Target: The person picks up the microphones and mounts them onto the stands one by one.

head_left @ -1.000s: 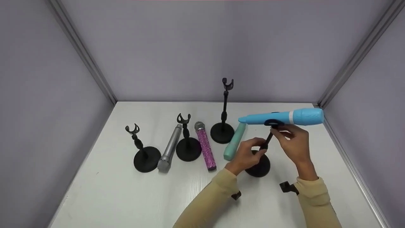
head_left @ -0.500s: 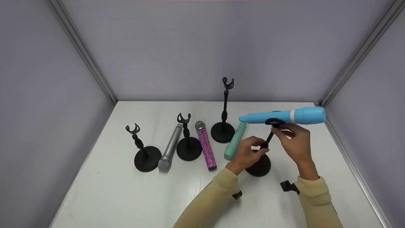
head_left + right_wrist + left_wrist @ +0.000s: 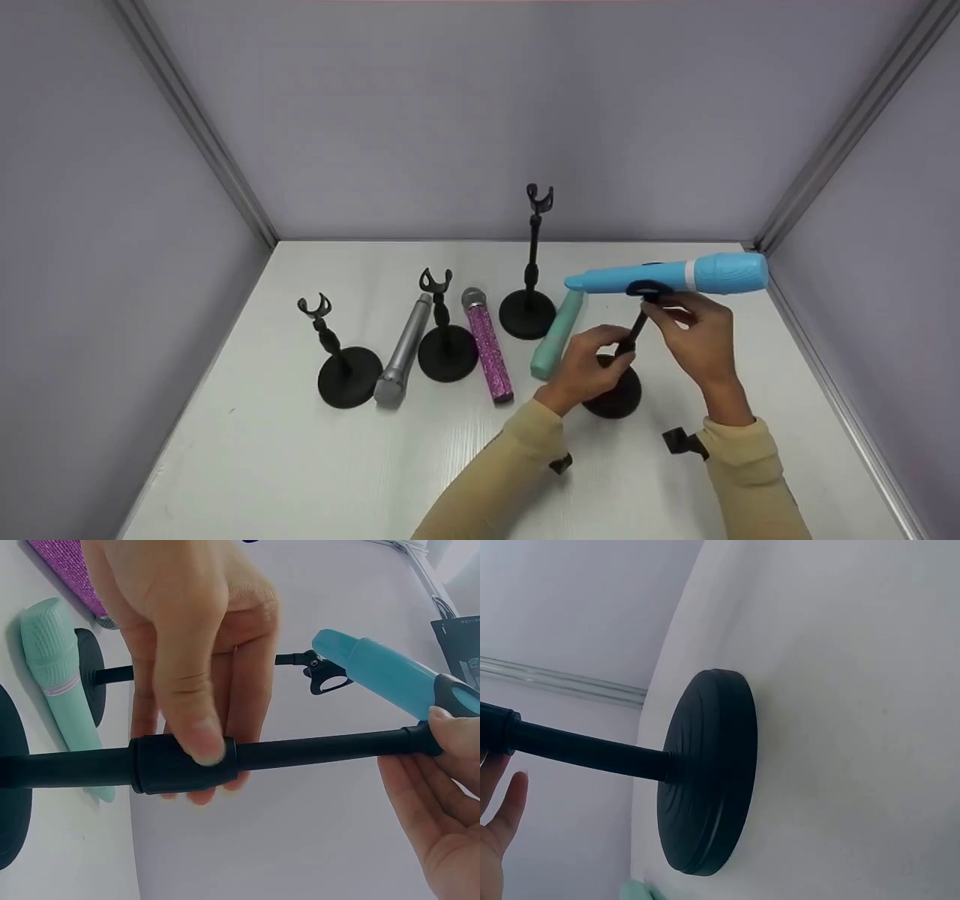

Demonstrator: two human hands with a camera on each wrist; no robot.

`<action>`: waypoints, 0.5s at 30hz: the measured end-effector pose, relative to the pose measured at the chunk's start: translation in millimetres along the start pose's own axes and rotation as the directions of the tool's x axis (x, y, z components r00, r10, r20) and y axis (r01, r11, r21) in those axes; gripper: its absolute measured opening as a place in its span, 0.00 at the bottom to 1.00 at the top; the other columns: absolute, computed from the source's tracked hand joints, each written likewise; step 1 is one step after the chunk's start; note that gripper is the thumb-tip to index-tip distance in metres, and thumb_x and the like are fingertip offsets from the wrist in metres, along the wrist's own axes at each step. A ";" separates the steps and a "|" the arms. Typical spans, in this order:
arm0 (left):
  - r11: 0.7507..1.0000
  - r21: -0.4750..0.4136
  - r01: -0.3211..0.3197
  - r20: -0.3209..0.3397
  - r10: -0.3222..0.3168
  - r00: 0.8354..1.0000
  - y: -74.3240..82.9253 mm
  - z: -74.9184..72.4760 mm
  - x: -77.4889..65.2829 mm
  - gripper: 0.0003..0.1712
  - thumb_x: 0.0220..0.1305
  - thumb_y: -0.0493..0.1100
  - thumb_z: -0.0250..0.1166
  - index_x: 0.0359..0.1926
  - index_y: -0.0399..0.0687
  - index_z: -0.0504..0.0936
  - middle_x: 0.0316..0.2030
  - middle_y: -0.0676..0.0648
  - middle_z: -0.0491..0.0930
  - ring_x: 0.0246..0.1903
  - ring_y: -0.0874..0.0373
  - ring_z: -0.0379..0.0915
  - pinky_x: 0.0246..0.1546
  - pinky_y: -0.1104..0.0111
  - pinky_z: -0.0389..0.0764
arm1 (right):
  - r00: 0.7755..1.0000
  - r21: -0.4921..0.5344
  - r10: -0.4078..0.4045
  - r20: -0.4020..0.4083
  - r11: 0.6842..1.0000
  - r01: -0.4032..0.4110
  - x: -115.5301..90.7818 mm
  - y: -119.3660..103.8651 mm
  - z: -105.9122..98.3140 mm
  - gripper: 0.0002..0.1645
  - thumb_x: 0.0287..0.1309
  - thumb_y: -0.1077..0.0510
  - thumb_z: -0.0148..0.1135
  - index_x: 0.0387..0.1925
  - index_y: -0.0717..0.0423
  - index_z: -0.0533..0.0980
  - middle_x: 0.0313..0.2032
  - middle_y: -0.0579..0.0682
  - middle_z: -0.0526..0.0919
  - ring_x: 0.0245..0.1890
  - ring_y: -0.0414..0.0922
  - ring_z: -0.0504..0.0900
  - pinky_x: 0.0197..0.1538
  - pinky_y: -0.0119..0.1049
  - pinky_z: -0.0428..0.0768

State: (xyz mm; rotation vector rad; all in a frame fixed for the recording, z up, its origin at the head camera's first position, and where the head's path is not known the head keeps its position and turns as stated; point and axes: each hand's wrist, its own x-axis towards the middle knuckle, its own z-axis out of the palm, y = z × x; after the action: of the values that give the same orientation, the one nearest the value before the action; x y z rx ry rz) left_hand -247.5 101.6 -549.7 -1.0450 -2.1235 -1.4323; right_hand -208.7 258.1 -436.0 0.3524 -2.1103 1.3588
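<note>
A light blue microphone (image 3: 727,272) lies nearly level in the clip of a black desktop microphone stand (image 3: 322,754), its thick end to the right. My left hand (image 3: 589,367) grips the collar (image 3: 161,774) partway up the stand's pole, thumb on the near side. Just under the clip, my right hand (image 3: 701,341) pinches the top of the pole between thumb and fingers. The round base (image 3: 712,772) rests flat on the white table. In the head view my left hand covers part of that base.
A mint green microphone (image 3: 555,341) lies beside my left hand. Farther left are a glittery pink microphone (image 3: 490,352) and a silver one (image 3: 405,349). Black stands with bare clips stand at the back (image 3: 528,315), middle (image 3: 448,360) and left (image 3: 349,379). Grey walls enclose the table.
</note>
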 end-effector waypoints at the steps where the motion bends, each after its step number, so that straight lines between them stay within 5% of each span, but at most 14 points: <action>1: 1.000 0.002 0.000 -0.016 0.000 1.000 -0.3 1.0 0.2 0.16 0.66 0.39 0.71 0.53 0.40 0.84 0.47 0.45 0.88 0.47 0.60 0.85 0.51 0.78 0.83 | 1.000 0.000 0.001 -0.002 1.000 -0.001 -0.3 0.1 -0.2 0.12 0.54 0.72 0.73 0.42 0.64 0.87 0.38 0.36 0.88 0.40 0.29 0.87 0.45 0.19 0.83; 8: 0.999 0.037 0.030 -0.116 -0.025 0.993 2.7 3.3 1.5 0.18 0.57 0.45 0.79 0.43 0.39 0.84 0.38 0.43 0.88 0.37 0.55 0.85 0.42 0.74 0.86 | 1.000 -0.001 0.003 0.004 1.000 -0.003 -0.7 0.4 -0.4 0.12 0.54 0.71 0.74 0.43 0.64 0.87 0.38 0.36 0.88 0.40 0.29 0.87 0.45 0.19 0.83; 15: 0.994 0.078 0.073 -0.048 -0.070 0.996 10.2 -2.7 4.5 0.11 0.60 0.41 0.77 0.43 0.43 0.89 0.37 0.49 0.90 0.38 0.65 0.86 0.44 0.84 0.81 | 1.000 0.013 0.005 0.009 1.000 -0.005 0.5 -0.6 -1.4 0.12 0.54 0.72 0.73 0.42 0.65 0.87 0.38 0.42 0.89 0.40 0.29 0.87 0.45 0.20 0.84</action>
State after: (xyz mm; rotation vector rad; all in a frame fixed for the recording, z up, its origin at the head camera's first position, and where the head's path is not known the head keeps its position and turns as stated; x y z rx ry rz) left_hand -243.1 102.9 -539.2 -0.9072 -2.1865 -1.3781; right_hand -208.3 259.1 -434.8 0.3592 -2.1120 1.3766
